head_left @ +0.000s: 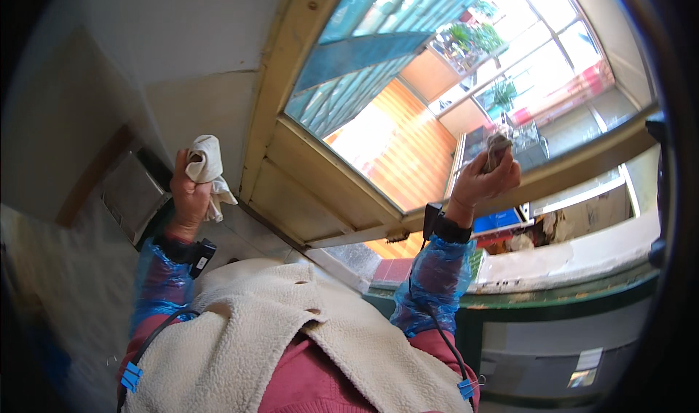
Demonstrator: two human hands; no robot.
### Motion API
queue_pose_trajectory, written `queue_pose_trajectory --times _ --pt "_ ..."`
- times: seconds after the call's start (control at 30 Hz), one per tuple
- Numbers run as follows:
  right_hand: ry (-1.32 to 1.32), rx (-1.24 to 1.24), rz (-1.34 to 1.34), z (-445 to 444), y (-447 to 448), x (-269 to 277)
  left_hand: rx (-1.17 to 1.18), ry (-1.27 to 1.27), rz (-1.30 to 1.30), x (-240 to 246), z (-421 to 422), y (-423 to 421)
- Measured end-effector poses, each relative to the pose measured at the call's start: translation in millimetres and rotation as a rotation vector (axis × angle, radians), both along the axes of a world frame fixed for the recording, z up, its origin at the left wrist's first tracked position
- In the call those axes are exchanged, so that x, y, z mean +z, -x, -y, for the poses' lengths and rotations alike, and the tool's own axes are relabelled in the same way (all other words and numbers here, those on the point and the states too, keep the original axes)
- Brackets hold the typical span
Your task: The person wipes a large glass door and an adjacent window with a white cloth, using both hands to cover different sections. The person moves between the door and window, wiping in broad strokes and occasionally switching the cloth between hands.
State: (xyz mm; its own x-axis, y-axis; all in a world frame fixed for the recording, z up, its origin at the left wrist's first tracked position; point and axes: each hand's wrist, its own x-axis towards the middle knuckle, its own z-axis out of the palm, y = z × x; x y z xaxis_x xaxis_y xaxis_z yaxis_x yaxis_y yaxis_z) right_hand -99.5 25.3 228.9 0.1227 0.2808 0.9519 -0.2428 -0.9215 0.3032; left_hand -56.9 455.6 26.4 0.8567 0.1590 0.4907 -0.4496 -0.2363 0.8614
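Observation:
My left hand (190, 197) grips a folded white cloth (207, 161), with one end hanging below the fingers. My right hand (485, 182) is raised, its fingers closed around a crumpled grey-brown cloth or pad (496, 150); which of the two I cannot tell. That hand appears in front of a glass pane (382, 156) near the door's edge rail, and whether it touches the glass is unclear. The pane sits in a yellowish painted wooden door (306, 189). Blue plastic sleeve covers are on both forearms.
Beyond the glass are an orange striped floor (404, 140), potted plants (478, 36) and bright windows. A whitish sill (568, 254) and a green-painted frame (557, 298) run along the right. At the left stands a dark-edged chair or box-like object (136, 194), blurred.

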Motion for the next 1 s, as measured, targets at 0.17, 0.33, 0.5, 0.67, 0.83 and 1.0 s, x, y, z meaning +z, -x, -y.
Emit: queue_pose_trajectory --times 0.17,0.33,0.5,0.67,0.83,1.0 --pt "0.072 0.08 -0.113 -23 -71 -42 0.109 0.046 -0.063 -42 -27 -4" --pt "0.003 0.099 -0.317 -108 -155 -81 -0.189 0.368 -0.057 -67 -43 -1" --pt "0.142 0.065 -0.652 -137 -170 -91 -0.403 1.0 -0.436 -48 -50 1" --pt "0.573 -0.083 -0.911 -76 -109 -95 -0.611 1.344 -0.787 -16 -39 -9" --pt "0.779 0.017 -0.983 -14 -19 -89 -0.671 1.277 -0.789 -14 -26 -7" --pt "0.789 0.022 -1.179 -2 -1 -78 -0.549 1.292 -0.854 -43 -25 -1"
